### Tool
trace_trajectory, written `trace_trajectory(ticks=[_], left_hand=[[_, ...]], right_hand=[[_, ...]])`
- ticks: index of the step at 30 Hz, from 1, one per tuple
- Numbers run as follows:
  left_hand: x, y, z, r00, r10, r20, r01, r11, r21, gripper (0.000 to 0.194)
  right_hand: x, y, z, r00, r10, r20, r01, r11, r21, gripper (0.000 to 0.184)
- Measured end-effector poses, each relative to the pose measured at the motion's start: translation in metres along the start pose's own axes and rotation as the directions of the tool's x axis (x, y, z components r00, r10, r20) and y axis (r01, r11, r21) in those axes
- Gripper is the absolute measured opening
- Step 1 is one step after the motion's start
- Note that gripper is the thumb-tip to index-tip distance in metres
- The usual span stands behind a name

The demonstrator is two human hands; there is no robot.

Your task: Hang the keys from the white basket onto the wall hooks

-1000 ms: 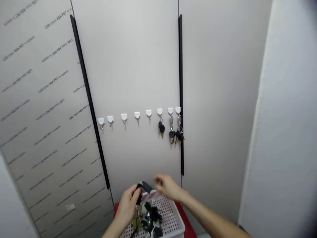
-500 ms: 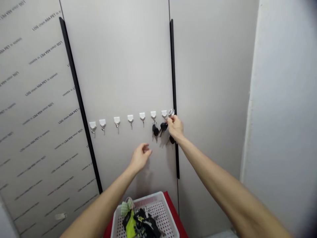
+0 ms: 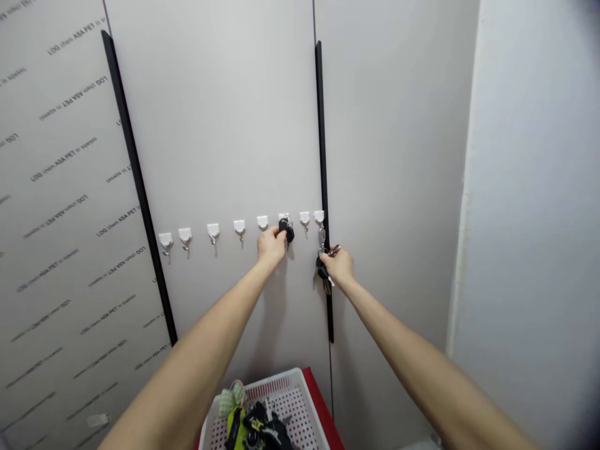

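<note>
Grip on your left hand (image 3: 270,246) is closed, thumb and fingers pinching a black-headed key bunch (image 3: 286,230) right in front of the sixth white hook from the left. Can't tell if the bunch is on that hook. Grip on your right hand (image 3: 340,266) is nearly closed, a silver metal piece (image 3: 334,250) at the fingertips. Your right fingertips are at the hanging keys (image 3: 322,267), black-headed, below a silver clasp (image 3: 321,237) on the rightmost hook (image 3: 319,217). Can't tell if you're pinching those too.

Eight hooks run in a row across the pale panel (image 3: 220,125), between two black vertical strips, left strip (image 3: 137,181) and right strip (image 3: 321,125). Below your hands: white perforated basket (image 3: 300,409) on a red surface (image 3: 322,406), with a yellow-green item (image 3: 235,427), a green checked item (image 3: 225,401) and jumbled black items (image 3: 275,432) in it.
</note>
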State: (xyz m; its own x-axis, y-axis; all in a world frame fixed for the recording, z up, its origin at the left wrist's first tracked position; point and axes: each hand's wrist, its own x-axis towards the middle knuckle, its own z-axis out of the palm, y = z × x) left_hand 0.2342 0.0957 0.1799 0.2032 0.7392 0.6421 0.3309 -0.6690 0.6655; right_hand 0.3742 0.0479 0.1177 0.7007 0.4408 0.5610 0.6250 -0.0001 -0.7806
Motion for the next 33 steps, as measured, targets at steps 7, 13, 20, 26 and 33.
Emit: trace_trajectory(ticks=[7, 13, 20, 26, 33], left_hand=[[0.018, 0.015, -0.023, 0.994, 0.092, -0.059, -0.092, 0.996, 0.012, 0.025], [0.033, 0.02, -0.031, 0.98, 0.046, 0.193, -0.106, 0.943, 0.315, 0.019], [0.039, 0.031, -0.043, 0.97, 0.242, -0.017, -0.236, 0.959, 0.157, 0.028], [-0.033, -0.007, -0.046, 0.926, 0.221, 0.305, -0.259, 0.962, 0.09, 0.025], [-0.145, -0.104, -0.028, 0.85, -0.075, 0.522, -0.065, 0.968, 0.244, 0.029]], right_hand=[[-0.002, -0.011, 0.003, 0.986, -0.125, -0.11, 0.117, 0.99, -0.077, 0.026], [0.009, -0.022, -0.001, 0.996, -0.083, 0.038, 0.089, 0.976, -0.2, 0.017], [0.034, -0.051, -0.033, 0.984, -0.175, -0.038, 0.171, 0.982, -0.086, 0.025], [-0.021, -0.044, -0.035, 0.842, -0.281, 0.46, 0.277, 0.958, 0.078, 0.021], [-0.142, 0.011, 0.005, 0.48, -0.141, 0.866, 0.194, 0.98, 0.053, 0.017]])
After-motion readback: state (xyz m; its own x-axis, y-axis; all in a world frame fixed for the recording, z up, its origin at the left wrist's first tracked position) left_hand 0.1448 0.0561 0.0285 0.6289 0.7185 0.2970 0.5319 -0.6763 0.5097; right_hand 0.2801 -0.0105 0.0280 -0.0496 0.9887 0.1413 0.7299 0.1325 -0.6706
